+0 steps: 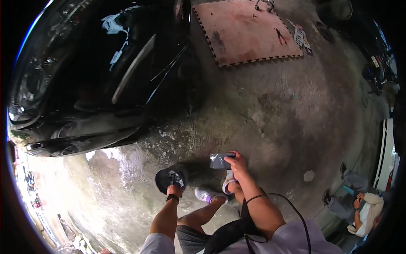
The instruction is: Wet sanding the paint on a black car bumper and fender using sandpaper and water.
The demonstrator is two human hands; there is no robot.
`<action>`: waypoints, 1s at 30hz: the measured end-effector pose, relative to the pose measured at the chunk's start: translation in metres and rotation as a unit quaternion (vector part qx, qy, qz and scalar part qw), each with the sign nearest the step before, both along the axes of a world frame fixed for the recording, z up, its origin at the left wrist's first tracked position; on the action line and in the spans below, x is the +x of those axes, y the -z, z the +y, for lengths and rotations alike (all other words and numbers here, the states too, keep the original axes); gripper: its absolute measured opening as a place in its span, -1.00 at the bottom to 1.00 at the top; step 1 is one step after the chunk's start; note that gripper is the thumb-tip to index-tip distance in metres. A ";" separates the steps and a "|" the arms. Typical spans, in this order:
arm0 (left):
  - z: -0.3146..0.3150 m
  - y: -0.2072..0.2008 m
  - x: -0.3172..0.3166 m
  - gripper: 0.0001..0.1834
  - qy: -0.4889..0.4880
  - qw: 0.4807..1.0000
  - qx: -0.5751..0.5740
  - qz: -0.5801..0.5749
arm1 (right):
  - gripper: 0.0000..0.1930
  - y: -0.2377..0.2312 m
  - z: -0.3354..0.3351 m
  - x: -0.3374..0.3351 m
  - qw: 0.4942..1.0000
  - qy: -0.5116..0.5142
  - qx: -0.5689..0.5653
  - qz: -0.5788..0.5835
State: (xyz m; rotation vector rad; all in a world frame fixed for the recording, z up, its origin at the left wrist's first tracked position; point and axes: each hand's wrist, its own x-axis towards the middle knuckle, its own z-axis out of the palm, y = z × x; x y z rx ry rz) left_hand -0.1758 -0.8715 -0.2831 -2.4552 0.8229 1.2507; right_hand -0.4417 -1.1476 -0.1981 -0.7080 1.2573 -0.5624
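Observation:
My left hand (175,190), with a dark band at its wrist, is closed at the near edge of a black rounded thing (160,178) that looks like a cap or a small tub. Pale glare or shiny film shows in its middle, and my fingers are partly lost against it. To the right, my right hand (238,165) grips a flat, dark grey rectangular thing (217,161), phone-sized, with its thumb on top. White reflections cross its left end, and its exact kind cannot be made out. Both hands are above the concrete floor, apart from each other.
A glossy black car (97,84) fills the upper left. A worn reddish foam mat (253,38) lies ahead with red-handled pliers (281,36) on it; licence plates (299,37) lie beside it. Another person (366,211) sits at the lower right. A black cable loops over my right arm.

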 end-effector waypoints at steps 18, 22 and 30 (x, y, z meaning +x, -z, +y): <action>-0.027 0.168 0.045 -0.63 0.290 0.953 -0.034 -0.077 | -0.78 0.012 -0.143 0.091 0.864 -0.334 -0.368 0.083; -0.108 0.183 0.028 -0.64 0.266 0.955 -0.105 -0.081 | -0.80 0.035 -0.172 0.113 0.848 -0.314 -0.423 0.060; -0.270 0.190 -0.003 -0.75 0.436 0.859 -0.260 -0.059 | -0.76 0.075 -0.208 0.117 0.818 -0.292 -0.491 0.062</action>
